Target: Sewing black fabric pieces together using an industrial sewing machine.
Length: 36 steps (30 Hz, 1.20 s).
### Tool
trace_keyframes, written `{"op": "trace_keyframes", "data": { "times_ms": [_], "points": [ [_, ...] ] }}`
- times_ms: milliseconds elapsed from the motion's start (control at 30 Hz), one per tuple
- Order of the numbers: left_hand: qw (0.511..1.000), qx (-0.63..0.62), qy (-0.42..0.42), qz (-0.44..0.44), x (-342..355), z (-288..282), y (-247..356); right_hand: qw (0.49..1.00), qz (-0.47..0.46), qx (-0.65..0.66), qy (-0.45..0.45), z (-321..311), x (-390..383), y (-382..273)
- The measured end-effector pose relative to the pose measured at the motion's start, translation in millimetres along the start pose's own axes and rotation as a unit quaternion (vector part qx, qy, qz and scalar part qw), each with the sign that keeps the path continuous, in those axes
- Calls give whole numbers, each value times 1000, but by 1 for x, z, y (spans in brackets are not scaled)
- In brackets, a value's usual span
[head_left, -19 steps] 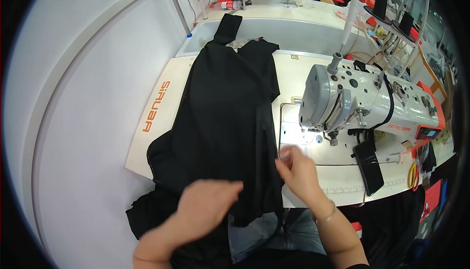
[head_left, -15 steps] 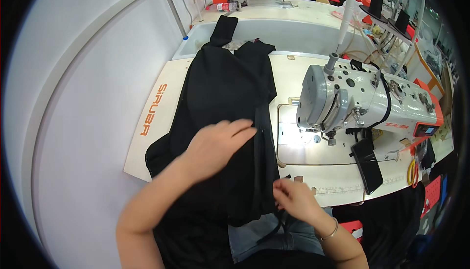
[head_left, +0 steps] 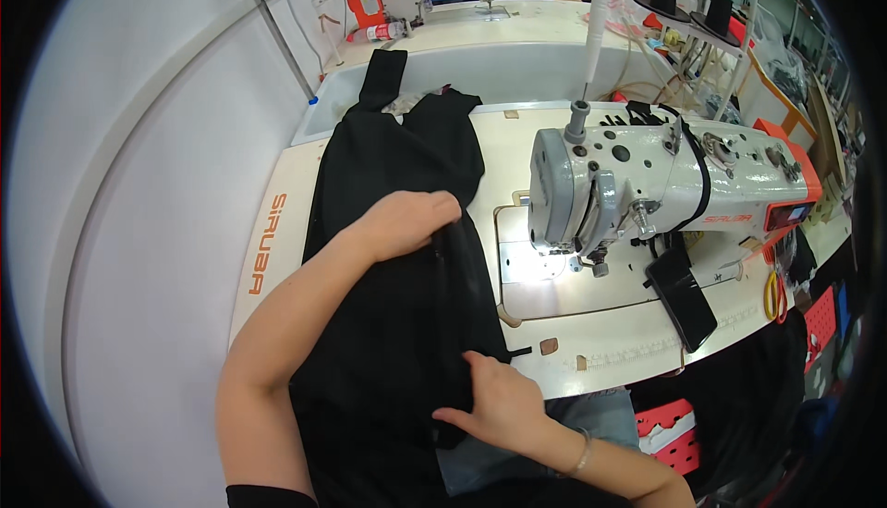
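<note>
A large black garment piece [head_left: 388, 342] lies lengthwise over the left of the sewing table and down into my lap. A narrow strip of it stands out at the far end. My left hand [head_left: 411, 221] is on its upper middle, fingers curled and pinching the cloth at a long seam or fold. Closer to me, my right hand [head_left: 504, 406] rests at the cloth's right edge, thumb and fingers spread apart on the fabric. A short black tab [head_left: 520, 352] sticks out just beyond that hand.
Right of the cloth stands a white sewing machine [head_left: 665, 175]. A black phone [head_left: 682, 300] leans by its base, with yellow-and-red scissors [head_left: 773, 297] at the table's right end. Behind the table is a pale trough [head_left: 527, 69]. A white wall [head_left: 157, 231] rises on the left.
My left hand has moved up the cloth and closed on it. My right hand has gone from pinching near the edge to spreading on the fabric. The view has shifted slightly right.
</note>
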<state>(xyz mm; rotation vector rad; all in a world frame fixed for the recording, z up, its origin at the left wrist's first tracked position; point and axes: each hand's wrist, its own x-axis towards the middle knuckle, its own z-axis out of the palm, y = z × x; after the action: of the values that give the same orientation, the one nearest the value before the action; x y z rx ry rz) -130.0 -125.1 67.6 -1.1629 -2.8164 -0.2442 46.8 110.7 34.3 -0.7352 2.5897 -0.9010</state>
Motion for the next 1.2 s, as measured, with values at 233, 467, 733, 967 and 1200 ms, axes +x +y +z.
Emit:
{"op": "trace_keyframes", "data": {
  "times_ms": [233, 467, 733, 967, 1200],
  "points": [
    [982, 79, 161, -56, -17, -61, 1, 908, -12, 399, -130, -17, 8, 17],
    [998, -15, 53, -14, -30, 5, 24, 986, -11, 24, -166, -54, -39, 59],
    [985, -40, 154, -67, -13, 1, 62, 979, -57, 124, 150, -58, 51, 34],
    [756, -476, 15, -448, -45, 4, 119, 974, 72, 210, 54, -53, 59, 36],
    [725, -541, 44, -425, -36, 31, 122, 958, 85, 271, 32, -52, 66, 47]
  ]
}}
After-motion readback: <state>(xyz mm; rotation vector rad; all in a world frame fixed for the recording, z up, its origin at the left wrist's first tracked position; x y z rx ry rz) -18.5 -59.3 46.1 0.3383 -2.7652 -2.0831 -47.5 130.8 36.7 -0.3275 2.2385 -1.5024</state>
